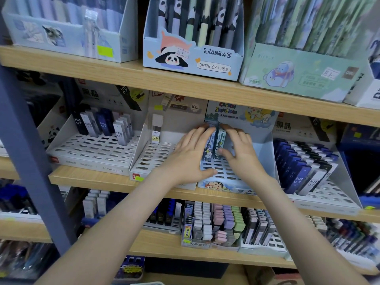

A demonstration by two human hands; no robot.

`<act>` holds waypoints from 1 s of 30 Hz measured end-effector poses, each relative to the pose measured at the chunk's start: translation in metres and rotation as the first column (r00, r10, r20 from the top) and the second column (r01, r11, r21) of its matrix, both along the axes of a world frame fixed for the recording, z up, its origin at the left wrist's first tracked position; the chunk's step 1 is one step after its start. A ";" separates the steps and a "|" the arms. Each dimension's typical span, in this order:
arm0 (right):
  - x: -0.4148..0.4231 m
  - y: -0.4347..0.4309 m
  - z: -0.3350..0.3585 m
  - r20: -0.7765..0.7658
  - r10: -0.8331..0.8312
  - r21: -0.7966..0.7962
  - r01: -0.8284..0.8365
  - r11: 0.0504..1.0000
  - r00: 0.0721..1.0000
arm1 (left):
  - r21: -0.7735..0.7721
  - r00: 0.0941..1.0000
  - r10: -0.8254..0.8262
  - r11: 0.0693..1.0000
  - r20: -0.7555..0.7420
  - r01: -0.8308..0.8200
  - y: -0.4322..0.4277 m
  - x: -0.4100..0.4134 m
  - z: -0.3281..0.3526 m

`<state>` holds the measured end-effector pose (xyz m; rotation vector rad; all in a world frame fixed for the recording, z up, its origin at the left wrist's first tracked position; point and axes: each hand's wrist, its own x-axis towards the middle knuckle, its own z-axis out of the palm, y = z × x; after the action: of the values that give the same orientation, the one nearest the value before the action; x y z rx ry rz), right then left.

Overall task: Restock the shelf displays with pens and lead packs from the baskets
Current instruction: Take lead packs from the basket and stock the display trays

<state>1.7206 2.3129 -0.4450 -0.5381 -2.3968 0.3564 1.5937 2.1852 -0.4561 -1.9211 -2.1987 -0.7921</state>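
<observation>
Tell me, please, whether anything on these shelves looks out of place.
One clear packet on the top shelf seems to stand against the outside front of the left display box, not inside with the rest. Otherwise nothing stands out.

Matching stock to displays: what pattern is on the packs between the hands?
Blue and teal with cartoon figures; the lead packs show in the head view.

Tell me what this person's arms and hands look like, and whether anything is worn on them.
Both are bare. The left forearm and right forearm show no sleeves as far as the frame's lower edge. The left hand and right hand have no gloves, and no watch, bracelet or ring is visible.
</observation>
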 end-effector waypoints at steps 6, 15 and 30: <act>-0.003 0.004 0.001 -0.060 -0.023 0.117 0.030 0.993 0.998 | 0.010 1.000 -0.005 1.000 0.004 0.005 -0.001 0.001 0.000; -0.008 0.002 0.008 -0.097 -0.046 -0.034 0.043 0.998 0.994 | 0.062 1.000 0.004 0.998 0.003 -0.004 0.002 0.001 0.004; -0.008 0.002 0.002 -0.127 -0.065 0.090 0.077 0.993 0.990 | 0.389 0.981 0.138 0.918 -0.136 -0.075 0.014 0.001 0.013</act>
<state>1.7122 2.3152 -0.4431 -0.5408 -2.2561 0.2366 1.5947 2.1988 -0.4434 -1.6011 -1.8676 -0.9305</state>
